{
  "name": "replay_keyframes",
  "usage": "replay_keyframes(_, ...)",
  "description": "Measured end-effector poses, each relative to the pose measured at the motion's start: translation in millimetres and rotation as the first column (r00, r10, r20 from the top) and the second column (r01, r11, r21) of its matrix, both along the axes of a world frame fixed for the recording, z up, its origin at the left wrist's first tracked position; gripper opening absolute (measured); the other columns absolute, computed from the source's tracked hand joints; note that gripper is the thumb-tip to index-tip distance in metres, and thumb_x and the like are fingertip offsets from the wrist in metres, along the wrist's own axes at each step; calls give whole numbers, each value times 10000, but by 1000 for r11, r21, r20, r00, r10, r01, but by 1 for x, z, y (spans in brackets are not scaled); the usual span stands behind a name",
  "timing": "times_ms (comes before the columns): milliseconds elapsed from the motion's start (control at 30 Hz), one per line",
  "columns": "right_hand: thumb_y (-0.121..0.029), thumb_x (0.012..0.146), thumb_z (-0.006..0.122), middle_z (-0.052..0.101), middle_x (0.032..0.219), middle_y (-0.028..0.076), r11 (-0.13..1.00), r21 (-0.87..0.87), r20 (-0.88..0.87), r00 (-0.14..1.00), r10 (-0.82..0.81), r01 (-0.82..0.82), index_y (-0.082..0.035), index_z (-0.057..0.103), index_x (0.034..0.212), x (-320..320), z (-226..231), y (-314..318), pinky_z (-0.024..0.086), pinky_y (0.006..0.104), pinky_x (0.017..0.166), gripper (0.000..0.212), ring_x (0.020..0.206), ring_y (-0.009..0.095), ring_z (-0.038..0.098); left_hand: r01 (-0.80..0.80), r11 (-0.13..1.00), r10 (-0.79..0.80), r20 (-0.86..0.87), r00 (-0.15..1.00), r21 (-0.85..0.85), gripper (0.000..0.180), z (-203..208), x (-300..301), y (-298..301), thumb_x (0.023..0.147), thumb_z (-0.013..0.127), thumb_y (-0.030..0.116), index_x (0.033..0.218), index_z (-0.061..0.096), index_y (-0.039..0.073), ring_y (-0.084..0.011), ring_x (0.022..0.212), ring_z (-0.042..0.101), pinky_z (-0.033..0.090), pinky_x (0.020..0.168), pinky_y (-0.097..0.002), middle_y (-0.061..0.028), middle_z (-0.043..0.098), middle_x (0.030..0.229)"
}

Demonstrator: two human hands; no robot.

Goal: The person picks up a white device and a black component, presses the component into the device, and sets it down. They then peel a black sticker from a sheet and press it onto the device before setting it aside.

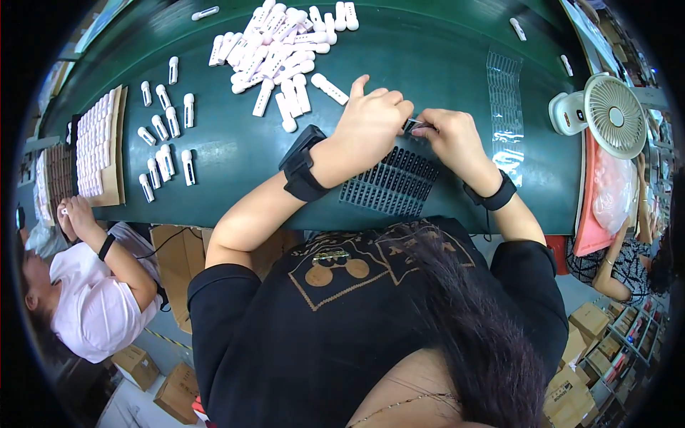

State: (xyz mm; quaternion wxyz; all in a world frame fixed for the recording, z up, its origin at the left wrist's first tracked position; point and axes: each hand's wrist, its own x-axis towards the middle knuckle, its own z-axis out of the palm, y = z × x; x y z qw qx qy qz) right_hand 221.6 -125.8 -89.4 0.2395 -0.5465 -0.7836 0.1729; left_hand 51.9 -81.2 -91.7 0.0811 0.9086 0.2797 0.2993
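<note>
Both hands meeting over a green belt (442, 64), left hand (371, 121) and right hand (453, 139) fingertip to fingertip, pinching one small dark part (414, 126) between them. Fingers curled in tight on both sides, left thumb sticking up. Part itself too tiny to make out properly, just dark with a bit of a shine. Directly under the hands, a black sheet of small dark parts (392, 182) in neat rows, near the belt's front edge. Black wristbands on both wrists. Up top in the middle, a big loose heap of white and pink plastic casings (282, 46), a few strays just beside the left hand. Further left, a scatter of single white casings (165, 139), then a cardboard tray (118, 143) packed with pink ones. Right of the hands, a clear plastic strip (505, 107) lying flat, and a small white desk fan (606, 114) at the belt's right end. Another person's hand (75, 214) down at the left edge, well apart.
</note>
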Motion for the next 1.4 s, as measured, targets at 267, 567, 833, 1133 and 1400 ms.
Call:
replay_keyframes(267, -121, 644, 648, 570, 658, 107, 993, 122, -26, 1000, 0, 3, -32, 574, 703, -4, 15, 6, 433, 335, 520, 129, 581, 291, 551, 50, 989, -62, -78, 995, -142, 48, 3, 4, 9, 682, 592, 84, 690, 547, 67, -221, 707, 561, 323, 841, -433, -62, 568, 675)
replay_keyframes(567, -259, 632, 674, 584, 647, 74, 997, -73, 95, 995, 23, -16, -60, 602, 669, 14, 16, 3, 445, 340, 538, 215, 598, 261, 567, 2, 972, -23, -86, 996, -233, 143, 7, -13, 6, 697, 619, 173, 655, 567, 46, -237, 632, 569, 355, 782, -412, -83, 576, 603)
replay_keyframes(833, -228, 624, 698, 580, 595, 111, 984, -176, -77, 996, -47, 33, -35, 636, 661, 36, 20, 15, 428, 296, 505, 205, 521, 242, 550, 2, 831, 55, 86, 995, -557, 243, 3, -35, 24, 665, 672, 207, 646, 586, -20, -232, 494, 546, 412, 488, -294, -104, 565, 546)
replay_keyframes(1133, -168, 662, 692, 569, 522, 76, 888, -455, -204, 963, -176, 67, 9, 624, 640, 39, 11, 30, 402, 243, 466, 190, 471, 109, 528, -130, 767, 188, 27, 982, -629, 278, -2, -36, 32, 676, 689, 233, 618, 568, -10, -121, 441, 501, 379, 436, -257, -83, 536, 492)
replay_keyframes(1400, -149, 688, 675, 607, 770, 85, 927, -368, -130, 983, -130, 74, -13, 616, 870, 58, 13, 43, 441, 240, 622, 235, 666, 120, 564, -171, 926, 195, 40, 980, -336, 343, -5, -17, 47, 633, 719, 217, 855, 567, 5, -169, 600, 568, 435, 520, -277, -108, 598, 737)
